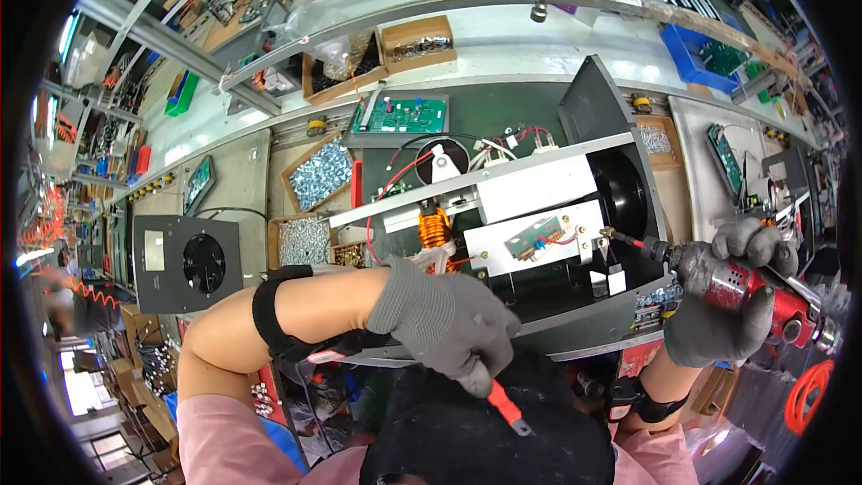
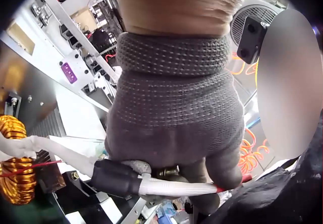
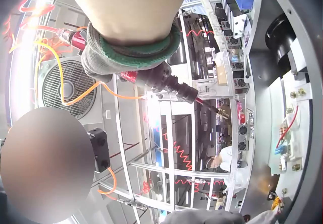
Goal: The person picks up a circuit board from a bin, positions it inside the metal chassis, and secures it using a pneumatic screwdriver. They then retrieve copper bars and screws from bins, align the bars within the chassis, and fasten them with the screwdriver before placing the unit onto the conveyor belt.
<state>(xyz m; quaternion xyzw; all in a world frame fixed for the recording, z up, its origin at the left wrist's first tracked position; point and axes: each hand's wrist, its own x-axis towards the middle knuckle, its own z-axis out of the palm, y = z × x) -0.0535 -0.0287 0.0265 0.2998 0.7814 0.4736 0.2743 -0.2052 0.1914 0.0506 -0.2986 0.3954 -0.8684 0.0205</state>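
My gloved left hand (image 1: 453,323) grips a white-sleeved cable (image 2: 176,187) just in front of my body. The cable's red end (image 1: 505,404), tipped with a metal ring lug, sticks out below the fingers. A small brass-coloured threaded piece (image 2: 169,171) shows beside the cable under the hand. My gloved right hand (image 1: 727,305) holds a red power screwdriver (image 1: 745,289), its bit pointing left with a brass-coloured piece (image 1: 608,233) at the tip. That tip overlaps the right end of the white plate (image 1: 489,250) inside an open grey metal housing (image 1: 620,304). An orange-wound coil (image 1: 435,228) sits left of the plate.
Behind the housing lies a green circuit board (image 1: 409,115). Boxes of screws (image 1: 319,175) stand to its left, near a grey panel with a round opening (image 1: 162,292). The housing's raised side wall (image 1: 593,99) stands at the back right. An orange hose (image 1: 808,395) hangs at right.
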